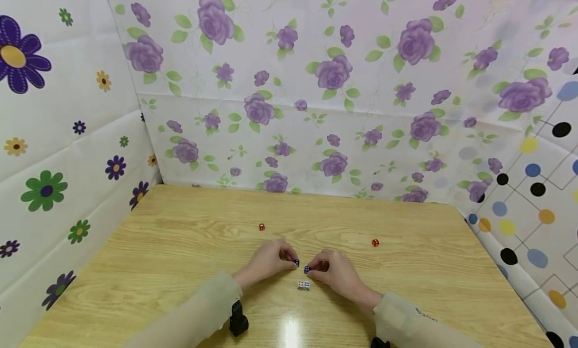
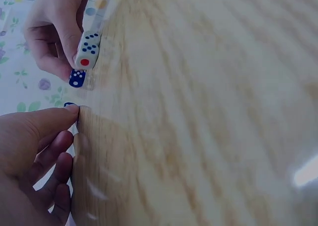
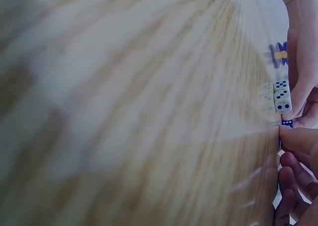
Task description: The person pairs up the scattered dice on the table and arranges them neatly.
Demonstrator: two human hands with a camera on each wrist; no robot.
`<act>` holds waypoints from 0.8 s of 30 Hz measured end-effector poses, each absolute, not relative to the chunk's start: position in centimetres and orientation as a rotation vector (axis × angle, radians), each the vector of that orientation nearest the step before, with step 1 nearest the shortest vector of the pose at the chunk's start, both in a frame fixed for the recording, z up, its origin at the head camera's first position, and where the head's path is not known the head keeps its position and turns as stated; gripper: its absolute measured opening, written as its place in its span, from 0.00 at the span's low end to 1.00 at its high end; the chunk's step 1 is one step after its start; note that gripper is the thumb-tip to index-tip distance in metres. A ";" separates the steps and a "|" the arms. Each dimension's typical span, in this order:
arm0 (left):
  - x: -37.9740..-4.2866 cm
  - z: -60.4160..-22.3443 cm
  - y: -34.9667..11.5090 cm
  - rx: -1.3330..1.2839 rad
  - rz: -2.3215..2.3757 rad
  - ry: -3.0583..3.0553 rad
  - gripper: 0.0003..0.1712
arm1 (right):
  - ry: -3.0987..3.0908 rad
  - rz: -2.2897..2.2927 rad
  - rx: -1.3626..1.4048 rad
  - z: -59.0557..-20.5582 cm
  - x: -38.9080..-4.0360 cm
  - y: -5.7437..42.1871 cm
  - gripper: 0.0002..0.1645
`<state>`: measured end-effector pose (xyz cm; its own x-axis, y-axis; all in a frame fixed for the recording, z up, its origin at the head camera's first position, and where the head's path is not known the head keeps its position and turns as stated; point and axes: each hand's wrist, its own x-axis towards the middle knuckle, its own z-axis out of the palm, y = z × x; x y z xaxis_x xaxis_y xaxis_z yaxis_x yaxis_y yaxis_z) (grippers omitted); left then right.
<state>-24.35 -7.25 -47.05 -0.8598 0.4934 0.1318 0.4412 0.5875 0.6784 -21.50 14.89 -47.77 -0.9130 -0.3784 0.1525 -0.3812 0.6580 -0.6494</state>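
In the head view, my left hand [image 1: 270, 259] pinches a dark blue die [image 1: 296, 262] between thumb and fingertips. Just right of it, my right hand [image 1: 336, 273] pinches a second dark blue die [image 1: 307, 270], with a small gap between the two. Two white dice [image 1: 304, 285] sit side by side on the table, nearer to me than the blue pair. The left wrist view shows the right hand's blue die [image 2: 77, 78] behind the white dice [image 2: 87, 52]; the left hand's die is mostly covered by its thumb. The right wrist view shows the left hand's blue die [image 3: 287, 122].
One red die [image 1: 262, 227] lies farther back on the wooden table [image 1: 189, 237], beyond my left hand. Another red die [image 1: 375, 242] is to the right, beyond my right hand. Flowered cloth [image 1: 289, 127] hangs behind the table, and patterned cloths line both sides.
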 end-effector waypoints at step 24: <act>-23.4 -47.4 -6.9 0.862 1.105 2.779 0.05 | -2.827 1.136 0.667 -47.9 -21.6 14.8 0.04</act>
<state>-23.42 -6.90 -47.45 -0.8462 0.5048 0.1708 0.4842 0.5945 0.6420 -21.60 14.80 -47.95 -0.9083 -0.3792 0.1764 -0.3958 0.6433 -0.6554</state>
